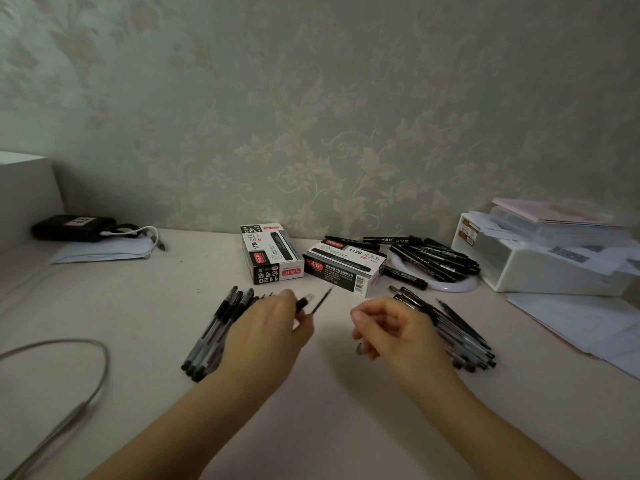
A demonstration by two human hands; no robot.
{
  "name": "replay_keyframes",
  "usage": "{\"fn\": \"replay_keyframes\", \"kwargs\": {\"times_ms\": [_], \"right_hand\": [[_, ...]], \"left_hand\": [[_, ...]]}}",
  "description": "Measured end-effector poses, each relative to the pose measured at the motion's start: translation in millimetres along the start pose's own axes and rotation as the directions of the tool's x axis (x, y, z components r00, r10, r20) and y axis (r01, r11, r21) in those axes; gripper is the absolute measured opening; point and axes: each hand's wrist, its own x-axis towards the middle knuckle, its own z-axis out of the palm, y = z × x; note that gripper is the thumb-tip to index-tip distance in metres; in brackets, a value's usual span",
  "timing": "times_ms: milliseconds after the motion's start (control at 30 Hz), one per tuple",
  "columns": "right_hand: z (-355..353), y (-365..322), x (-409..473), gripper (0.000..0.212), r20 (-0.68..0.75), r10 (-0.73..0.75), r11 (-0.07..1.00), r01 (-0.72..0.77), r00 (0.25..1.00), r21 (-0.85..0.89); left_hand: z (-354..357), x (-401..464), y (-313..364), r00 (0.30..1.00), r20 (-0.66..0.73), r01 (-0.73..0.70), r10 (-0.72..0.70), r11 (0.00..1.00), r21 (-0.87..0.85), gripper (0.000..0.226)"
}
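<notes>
My left hand (270, 327) hovers over the pale desk (329, 410) and pinches a pen barrel (304, 302) with a clear end and black grip; a thin dark refill (322, 300) sticks out beside it. My right hand (391, 327) is loosely curled to the right and pinches a small grey pen part (358, 348) at its fingertips. A row of gel pens (214, 334) lies under and left of my left hand. Another pile of pens (450, 330) lies just right of my right hand.
Two black marker boxes (272, 252) (346, 268) stand behind my hands, with loose black markers (433, 259) on a white ring. A white storage box (540, 258) and papers (581, 323) sit at right. A black device (74, 228) with cable sits far left; a grey cable (86, 375) loops near left.
</notes>
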Motion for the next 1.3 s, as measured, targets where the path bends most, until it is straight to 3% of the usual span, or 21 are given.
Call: {"fn": "replay_keyframes", "kwargs": {"times_ms": [67,167,300,467,600,867,1100,1233,1300], "right_hand": [[5.2,-0.4,-2.3,0.015,0.104,0.145,0.979,-0.158,0.984,0.126],[9.2,3.1,-3.4,0.022,0.189,0.208,0.952,-0.243,0.960,0.185],[3.1,6.0,2.4,0.023,0.052,0.181,0.964,-0.187,0.982,0.187],[-13.9,4.3,12.2,0.025,-0.201,0.211,0.915,-0.121,0.957,0.386],[-12.0,3.3,12.6,0.027,-0.161,0.210,0.840,-0.094,0.964,0.535],[-11.9,5.7,14.0,0.025,-0.136,0.221,0.803,-0.102,0.966,0.588],[-13.6,5.3,12.6,0.020,-0.107,0.121,0.890,-0.060,0.987,0.453],[-5.0,1.8,4.8,0.018,0.078,0.029,0.979,-0.044,0.997,0.198],[-1.0,2.2,1.5,0.028,0.133,0.010,0.996,-0.022,0.991,0.085]], "left_hand": [[0.7,-4.5,7.8,0.997,0.002,-0.076,0.077,0.988,-0.133,0.018],[5.4,-10.6,16.3,0.982,0.034,-0.175,0.186,0.961,-0.216,0.025],[10.3,-12.1,16.3,0.964,0.010,-0.251,0.266,0.920,-0.301,0.015],[13.1,-10.1,9.5,0.945,0.020,-0.309,0.327,0.908,-0.284,0.008],[14.7,-10.5,8.1,0.937,0.014,-0.326,0.349,0.887,-0.326,0.012],[13.3,-11.2,10.1,0.929,-0.005,-0.341,0.369,0.855,-0.391,0.019],[14.0,-11.1,8.9,0.922,0.008,-0.361,0.388,0.866,-0.346,0.014],[18.3,-12.2,10.0,0.915,0.008,-0.373,0.403,0.854,-0.364,0.010],[19.7,-11.4,8.6,0.919,-0.005,-0.366,0.394,0.849,-0.380,0.009]]}}
